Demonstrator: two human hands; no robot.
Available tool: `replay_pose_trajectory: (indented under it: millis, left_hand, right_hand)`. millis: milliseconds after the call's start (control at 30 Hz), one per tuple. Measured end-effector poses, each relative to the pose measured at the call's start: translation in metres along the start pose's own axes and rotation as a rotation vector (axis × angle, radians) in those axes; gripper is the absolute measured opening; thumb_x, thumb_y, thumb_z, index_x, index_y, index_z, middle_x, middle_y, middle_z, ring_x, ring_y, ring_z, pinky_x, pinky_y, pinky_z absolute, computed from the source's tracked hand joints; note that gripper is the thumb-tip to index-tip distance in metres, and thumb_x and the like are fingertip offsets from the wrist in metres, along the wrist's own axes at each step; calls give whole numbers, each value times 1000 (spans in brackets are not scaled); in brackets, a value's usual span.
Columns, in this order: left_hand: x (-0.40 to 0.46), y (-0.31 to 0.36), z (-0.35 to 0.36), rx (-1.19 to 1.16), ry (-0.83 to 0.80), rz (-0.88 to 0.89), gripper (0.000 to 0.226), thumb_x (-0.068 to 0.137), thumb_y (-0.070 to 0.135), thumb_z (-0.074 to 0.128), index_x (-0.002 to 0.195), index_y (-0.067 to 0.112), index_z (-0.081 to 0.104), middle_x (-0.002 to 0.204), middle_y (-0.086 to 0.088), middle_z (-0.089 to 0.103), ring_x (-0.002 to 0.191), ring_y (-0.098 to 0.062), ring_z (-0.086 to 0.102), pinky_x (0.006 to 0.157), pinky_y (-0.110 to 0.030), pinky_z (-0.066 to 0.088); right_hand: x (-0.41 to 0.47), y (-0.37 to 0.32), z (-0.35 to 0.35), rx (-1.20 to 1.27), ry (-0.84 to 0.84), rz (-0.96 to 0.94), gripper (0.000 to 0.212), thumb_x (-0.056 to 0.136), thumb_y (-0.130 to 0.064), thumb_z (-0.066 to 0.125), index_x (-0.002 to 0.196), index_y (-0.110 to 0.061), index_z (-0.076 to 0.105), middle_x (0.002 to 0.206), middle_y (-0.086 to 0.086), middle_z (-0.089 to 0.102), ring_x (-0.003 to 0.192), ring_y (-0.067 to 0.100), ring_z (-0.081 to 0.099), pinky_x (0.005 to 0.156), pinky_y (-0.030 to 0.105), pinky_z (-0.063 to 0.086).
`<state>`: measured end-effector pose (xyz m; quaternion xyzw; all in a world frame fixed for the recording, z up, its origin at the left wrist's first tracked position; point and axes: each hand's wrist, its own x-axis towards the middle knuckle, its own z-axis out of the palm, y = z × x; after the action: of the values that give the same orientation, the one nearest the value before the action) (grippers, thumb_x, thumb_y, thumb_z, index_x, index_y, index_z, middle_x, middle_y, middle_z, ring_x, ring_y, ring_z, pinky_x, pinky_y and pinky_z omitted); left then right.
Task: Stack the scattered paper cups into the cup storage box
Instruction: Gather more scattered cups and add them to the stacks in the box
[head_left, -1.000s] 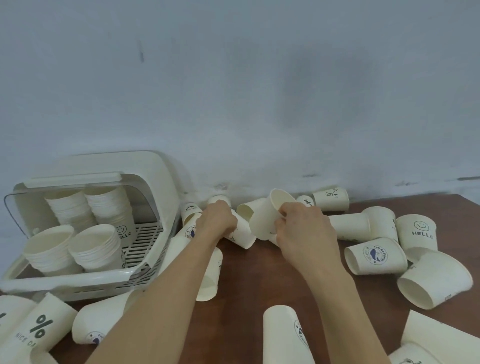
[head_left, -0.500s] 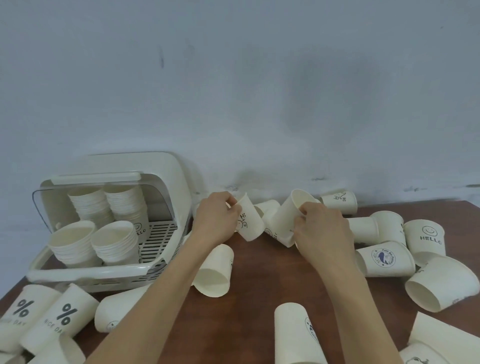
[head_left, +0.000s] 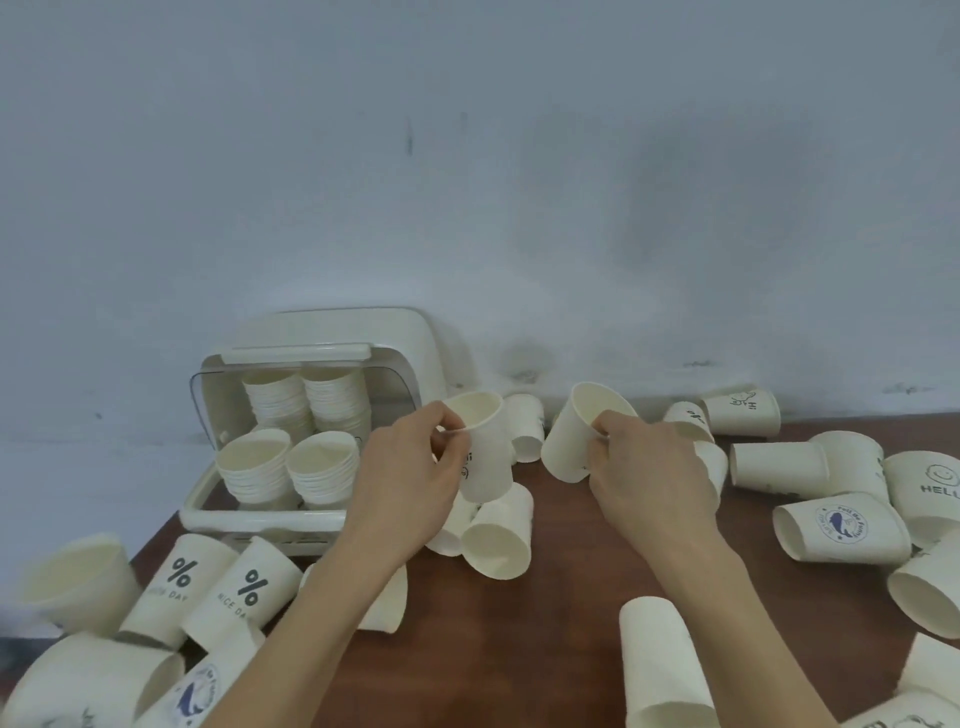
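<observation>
Head view, from the left: cream paper cups printed with a percent sign lie on their sides at the near left corner of the brown wooden worktop. Behind them stands the cream plastic cup storage box, its clear lid raised, with four stacks of nested white paper cups inside. Just right of the box, the left hand is raised off the worktop and pinches the rim of a plain cream paper cup, held mouth-up and tilted. Below it a fallen cream cup lies with its mouth towards the camera. The right hand grips a second cream paper cup at its rim, tilted, apart from the first. Further right, more loose cups lie scattered, among them a cup with a blue whale badge and a cup marked HELLO.
</observation>
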<state>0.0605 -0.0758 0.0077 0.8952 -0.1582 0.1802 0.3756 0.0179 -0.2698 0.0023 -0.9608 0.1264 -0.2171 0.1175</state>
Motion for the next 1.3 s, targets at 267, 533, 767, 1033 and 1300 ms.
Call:
replay_pose_trajectory:
  millis: [267,533,767,1033,1300]
  left_hand:
    - [-35,-9,-44,36,6,-33,5,91,29,57,88,29,62,68,18,59,66,-1,55,67,-29,49]
    - [-63,-10,-78,52,39,-43,6,91,32,55,90,29,60,79,13,65,70,-12,60,69,-39,52]
    - [-93,-22,-111,82,55,-91,6,91,32,56,90,30,61,79,13,67,70,-9,60,70,-37,52]
    - [-108,-45,-136,110,70,-186,6,92,35,54,87,33,58,83,15,66,76,-12,60,71,-36,52]
    - [-110,-70,-142,94,88,-240,8,93,34,51,90,31,57,83,13,66,78,-13,60,71,-37,51]
  right_hand:
    - [-34,-41,-12,-60,-36,-157,10,92,-15,39,92,-22,46,68,-5,46,65,23,45,49,32,24]
    - [-64,-64,-39,-66,-41,-194,14,94,-19,36,94,-21,50,64,-5,41,64,23,43,50,33,24]
    - [-86,-90,-47,-30,-29,-269,23,97,-26,34,97,-22,56,79,0,60,73,25,53,60,34,40]
    - [-82,-137,-39,14,-64,-335,19,93,-23,40,93,-22,58,75,0,52,76,26,50,56,32,34]
    - [-24,-193,-8,100,-23,-404,20,93,-19,41,84,-11,57,70,7,56,68,30,54,58,33,40]
